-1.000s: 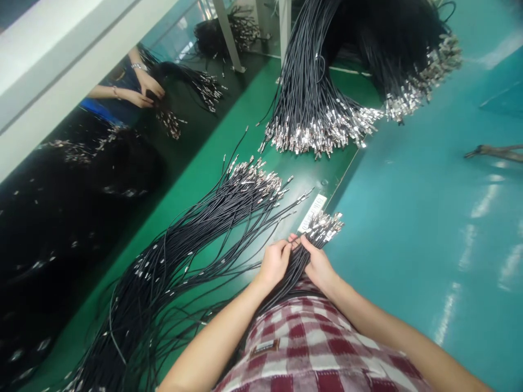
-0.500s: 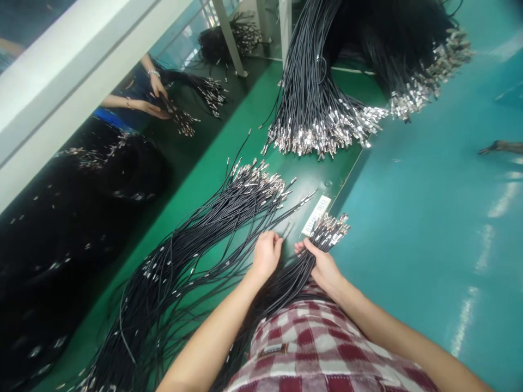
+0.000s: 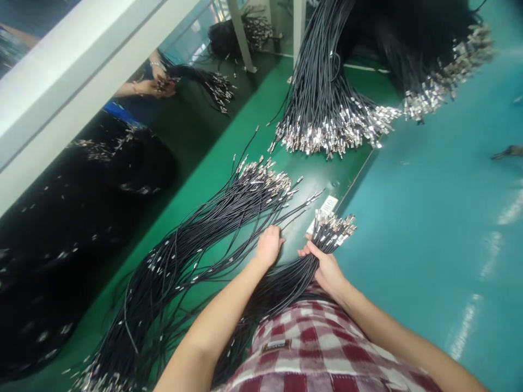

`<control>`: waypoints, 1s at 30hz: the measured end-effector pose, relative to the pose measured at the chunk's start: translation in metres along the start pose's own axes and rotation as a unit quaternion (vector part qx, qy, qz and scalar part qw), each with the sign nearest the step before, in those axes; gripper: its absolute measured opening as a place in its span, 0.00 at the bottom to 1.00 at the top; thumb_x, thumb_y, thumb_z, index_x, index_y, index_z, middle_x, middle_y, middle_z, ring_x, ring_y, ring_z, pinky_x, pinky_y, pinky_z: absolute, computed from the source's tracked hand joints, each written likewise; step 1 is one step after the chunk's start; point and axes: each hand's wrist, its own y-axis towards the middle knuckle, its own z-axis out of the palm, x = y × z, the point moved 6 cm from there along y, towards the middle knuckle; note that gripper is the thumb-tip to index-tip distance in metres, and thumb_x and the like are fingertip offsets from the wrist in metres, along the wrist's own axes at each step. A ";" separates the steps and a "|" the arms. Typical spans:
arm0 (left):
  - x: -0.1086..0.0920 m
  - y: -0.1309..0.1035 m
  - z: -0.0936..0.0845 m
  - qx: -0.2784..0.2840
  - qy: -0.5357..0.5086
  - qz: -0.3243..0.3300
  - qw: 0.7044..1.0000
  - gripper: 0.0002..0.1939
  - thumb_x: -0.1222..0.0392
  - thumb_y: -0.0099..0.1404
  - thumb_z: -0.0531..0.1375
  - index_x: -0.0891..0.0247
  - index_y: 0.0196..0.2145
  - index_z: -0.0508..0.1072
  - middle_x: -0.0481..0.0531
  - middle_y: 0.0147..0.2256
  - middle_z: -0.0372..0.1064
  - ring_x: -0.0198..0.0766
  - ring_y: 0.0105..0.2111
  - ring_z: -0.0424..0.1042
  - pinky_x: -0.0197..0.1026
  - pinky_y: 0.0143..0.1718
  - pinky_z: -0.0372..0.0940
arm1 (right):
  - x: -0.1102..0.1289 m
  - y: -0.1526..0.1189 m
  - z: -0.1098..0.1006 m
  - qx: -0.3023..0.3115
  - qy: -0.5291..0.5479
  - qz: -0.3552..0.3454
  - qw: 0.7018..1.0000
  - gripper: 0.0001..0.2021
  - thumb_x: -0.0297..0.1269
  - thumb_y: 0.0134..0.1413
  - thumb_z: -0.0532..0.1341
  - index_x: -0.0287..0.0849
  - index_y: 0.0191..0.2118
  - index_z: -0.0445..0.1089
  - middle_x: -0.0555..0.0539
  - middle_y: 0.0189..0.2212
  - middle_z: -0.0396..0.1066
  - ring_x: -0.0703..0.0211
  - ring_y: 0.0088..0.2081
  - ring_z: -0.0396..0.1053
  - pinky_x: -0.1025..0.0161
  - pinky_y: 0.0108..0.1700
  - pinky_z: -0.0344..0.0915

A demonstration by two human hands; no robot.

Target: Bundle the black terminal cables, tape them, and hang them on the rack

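My right hand (image 3: 324, 267) is closed round a bundle of black cables (image 3: 294, 275), close to their silvery metal ends (image 3: 337, 228). That bundle trails back to the left, along my checked clothing. Left of it, my left hand (image 3: 270, 245) is closed in a pinch, and a thin black cable (image 3: 292, 219) sticks out beyond its fingers. The fingertips themselves are partly hidden. Beside my left hand, a loose pile of black cables (image 3: 192, 218) with metal ends lies along the green table (image 3: 229, 141).
A thick hank of cables (image 3: 327, 98) hangs at the table's far end, with another dark hank (image 3: 425, 65) to its right. A pale frame bar (image 3: 81, 71) crosses the upper left. Beyond it, another person's hands (image 3: 153, 84) hold cables. A label (image 3: 329, 206) is on the table edge.
More cable now shows beyond my left hand's fingers. My right hand keeps its hold on the bundle. The other person's hands have come together. The whole view has shifted slightly.
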 end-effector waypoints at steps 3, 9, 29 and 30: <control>0.007 -0.017 0.010 0.003 0.018 -0.005 1.000 0.05 0.67 0.67 0.54 0.61 0.32 0.65 0.54 0.36 0.68 0.42 0.41 0.69 0.44 0.45 0.64 | -0.003 0.007 -0.009 -0.048 0.007 0.023 0.999 0.15 0.36 0.35 0.76 0.40 0.31 0.75 0.51 0.22 0.71 0.59 0.27 0.71 0.61 0.36 0.73; -0.019 -0.060 0.007 0.047 -0.127 0.050 0.990 0.08 0.61 0.70 0.52 0.61 0.31 0.66 0.50 0.31 0.67 0.39 0.32 0.68 0.40 0.37 0.63 | -0.007 0.009 -0.009 -0.074 0.015 0.058 0.995 0.15 0.36 0.35 0.76 0.37 0.31 0.76 0.41 0.36 0.78 0.53 0.37 0.76 0.62 0.40 0.75; 0.013 -0.013 -0.025 0.004 -0.219 -0.012 0.976 0.05 0.62 0.68 0.54 0.61 0.40 0.68 0.44 0.24 0.65 0.35 0.25 0.66 0.38 0.33 0.60 | -0.006 0.013 -0.011 -0.082 0.048 0.066 0.993 0.12 0.33 0.37 0.75 0.39 0.29 0.75 0.47 0.27 0.76 0.58 0.32 0.75 0.63 0.40 0.75; 0.010 -0.027 -0.020 0.029 -0.246 -0.010 0.969 0.07 0.61 0.68 0.53 0.62 0.41 0.69 0.43 0.22 0.64 0.35 0.24 0.65 0.37 0.31 0.60 | -0.006 0.013 -0.009 -0.074 0.046 0.066 0.994 0.11 0.33 0.38 0.75 0.39 0.30 0.76 0.46 0.30 0.77 0.57 0.34 0.76 0.64 0.41 0.75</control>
